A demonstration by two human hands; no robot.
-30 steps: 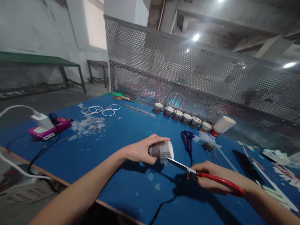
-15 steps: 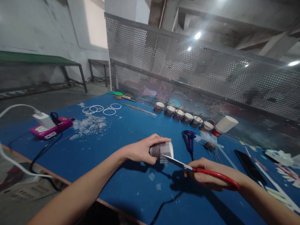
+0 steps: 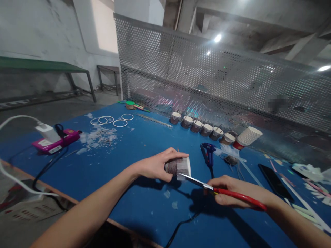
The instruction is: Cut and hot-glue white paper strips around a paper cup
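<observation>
A small paper cup [image 3: 183,166], wrapped at its base in brown cord and with greyish strips towards its white rim, lies on its side in my left hand [image 3: 161,164]. Thumb and fingers close around the wrapped end. My right hand [image 3: 227,191] grips red-handled scissors [image 3: 240,196]. Their blades look nearly closed, and the tip is at the lower side of the cup, by the strips. Whether the tip touches the cup, I cannot tell. Beyond my right hand lies a blue glue gun [image 3: 209,153], its black cable running towards the front edge.
Several wrapped cups [image 3: 207,130] stand in a row by the perforated metal screen [image 3: 196,75], beside stacked paper cups [image 3: 249,137]. A black phone [image 3: 275,182] lies right. White rings [image 3: 120,123], scraps [image 3: 100,139] and a purple power strip [image 3: 57,141] are left.
The scissors have shifted slightly right and down, and their blades look closer together. My left hand and the cup are almost unmoved.
</observation>
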